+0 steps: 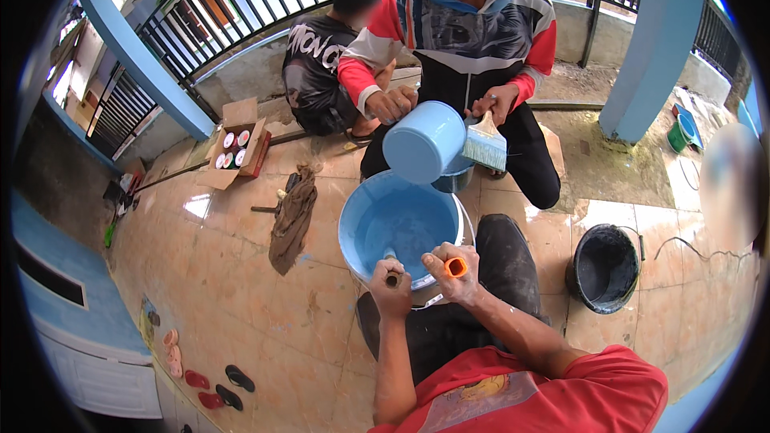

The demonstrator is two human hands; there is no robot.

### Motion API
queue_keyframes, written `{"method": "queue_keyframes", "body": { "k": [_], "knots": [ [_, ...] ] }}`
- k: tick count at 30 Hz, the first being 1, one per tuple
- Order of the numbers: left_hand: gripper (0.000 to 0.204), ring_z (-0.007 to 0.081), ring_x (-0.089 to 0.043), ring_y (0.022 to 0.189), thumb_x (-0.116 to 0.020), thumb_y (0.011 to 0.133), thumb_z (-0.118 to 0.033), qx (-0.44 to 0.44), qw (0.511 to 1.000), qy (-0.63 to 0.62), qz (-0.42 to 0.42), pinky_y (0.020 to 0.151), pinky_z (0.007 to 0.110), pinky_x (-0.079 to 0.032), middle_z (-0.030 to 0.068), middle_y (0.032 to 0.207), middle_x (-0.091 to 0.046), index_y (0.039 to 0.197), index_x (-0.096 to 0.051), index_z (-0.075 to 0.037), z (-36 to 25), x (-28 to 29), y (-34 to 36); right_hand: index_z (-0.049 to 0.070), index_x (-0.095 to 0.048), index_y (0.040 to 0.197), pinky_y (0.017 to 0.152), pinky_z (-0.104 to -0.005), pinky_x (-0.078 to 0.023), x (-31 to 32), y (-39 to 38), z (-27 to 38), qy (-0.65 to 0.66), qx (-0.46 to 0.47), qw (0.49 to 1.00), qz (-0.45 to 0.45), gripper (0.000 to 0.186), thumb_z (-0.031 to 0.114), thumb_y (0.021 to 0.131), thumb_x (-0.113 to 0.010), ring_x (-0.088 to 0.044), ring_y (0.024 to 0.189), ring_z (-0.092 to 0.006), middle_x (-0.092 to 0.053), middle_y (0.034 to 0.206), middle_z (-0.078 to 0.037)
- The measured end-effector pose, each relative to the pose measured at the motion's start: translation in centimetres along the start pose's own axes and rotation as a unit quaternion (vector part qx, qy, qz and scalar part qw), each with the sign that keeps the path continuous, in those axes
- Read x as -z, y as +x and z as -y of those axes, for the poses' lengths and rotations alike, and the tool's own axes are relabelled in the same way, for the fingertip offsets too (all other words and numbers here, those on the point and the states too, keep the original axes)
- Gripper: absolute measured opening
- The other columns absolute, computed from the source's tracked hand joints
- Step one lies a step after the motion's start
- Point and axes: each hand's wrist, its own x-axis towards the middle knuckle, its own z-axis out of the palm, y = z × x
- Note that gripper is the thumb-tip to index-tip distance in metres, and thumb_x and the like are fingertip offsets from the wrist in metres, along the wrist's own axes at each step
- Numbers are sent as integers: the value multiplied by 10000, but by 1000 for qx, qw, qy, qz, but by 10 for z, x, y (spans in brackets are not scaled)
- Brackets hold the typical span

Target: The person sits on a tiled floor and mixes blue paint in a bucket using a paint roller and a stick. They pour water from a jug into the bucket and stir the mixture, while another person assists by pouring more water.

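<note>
My left hand is closed on a greyish stick that reaches down into a large bucket of light-blue paint. Just right of it, at the bucket's near rim, my right hand grips an orange handle; what it connects to is hidden. Across from me a co-worker's left-side hand holds a small light-blue container tipped over the bucket, and their other hand holds a wide paintbrush with blue-coated bristles. Another small bucket sits partly hidden behind the container.
A second person crouches behind. A box of cans and a brown rag lie left on the tiles. A black bucket stands right, sandals lower left. Blue pillars, a railing and a green container surround us.
</note>
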Motion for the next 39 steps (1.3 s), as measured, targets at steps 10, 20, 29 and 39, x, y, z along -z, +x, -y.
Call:
{"method": "queue_keyframes", "body": {
  "k": [10, 20, 29, 39],
  "knots": [
    [161, 151, -550, 817, -649, 794, 42, -17, 999, -29, -1, 812, 303, -491, 48, 860, -578, 885, -539, -32, 2, 0, 21, 72, -444, 616, 420, -391, -359, -23, 3, -37, 25, 143, 988, 53, 396, 77, 887, -733, -456, 391, -279, -418, 514, -91],
    [211, 168, -564, 833, -606, 745, 126, -38, 995, -59, -67, 833, 321, -493, 74, 878, -579, 883, -532, -17, -46, 14, 20, 53, -519, 670, 431, -370, -388, 10, 41, 16, -65, 10, 996, 54, 378, 158, 970, -724, -491, 399, -217, -494, 509, -95],
    [216, 165, -557, 837, -602, 737, 134, -51, 994, -68, -67, 883, 354, -506, 74, 873, -585, 878, -539, -18, -52, 16, 21, 61, -516, 663, 435, -386, -382, -26, 26, -21, -11, 94, 995, -4, 366, 141, 946, -733, -494, 409, -244, -474, 520, -79],
    [188, 214, -520, 833, -600, 709, 11, -104, 990, -30, -87, 973, 453, -491, 54, 851, -509, 862, -509, -49, -61, 24, 20, 49, -473, 651, 454, -408, -393, 9, 35, -33, -52, 9, 999, 5, 399, 148, 949, -720, -537, 443, -313, -513, 537, -142]
  ]
}}
